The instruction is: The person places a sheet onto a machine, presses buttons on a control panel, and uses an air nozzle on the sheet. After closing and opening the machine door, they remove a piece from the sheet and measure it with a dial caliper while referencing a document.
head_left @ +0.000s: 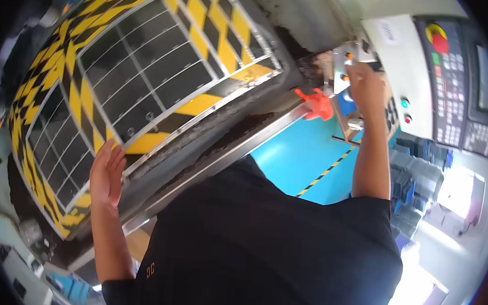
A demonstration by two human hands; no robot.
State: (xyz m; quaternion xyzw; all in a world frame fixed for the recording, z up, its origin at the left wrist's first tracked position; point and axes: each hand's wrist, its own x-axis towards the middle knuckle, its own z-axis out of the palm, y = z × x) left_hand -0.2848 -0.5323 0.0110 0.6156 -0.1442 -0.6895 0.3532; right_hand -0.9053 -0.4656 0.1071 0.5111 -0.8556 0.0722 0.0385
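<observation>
My left hand [107,173] rests with outstretched fingers against the lower edge of a machine door [204,18]. Yellow and black hazard tape frames the dark gridded windows [143,71] of that door. Off to the right, my right hand [366,88] is held over a small bench [343,120] with its fingers curled in. Small parts with orange and white bits lie by its fingertips, too blurred to name. Whatever the right fingers hold, if anything, is hidden. Just left of that hand, a red-orange rubber glove [318,105] lies at the end of the metal ledge.
A control panel [449,81] with keys, a screen and a red emergency stop button [438,40] stands at the right. Stacked grey trays [416,168] are below it. The blue floor [286,155] carries a striped tape line [326,171]. A metal ledge [238,155] runs before my body.
</observation>
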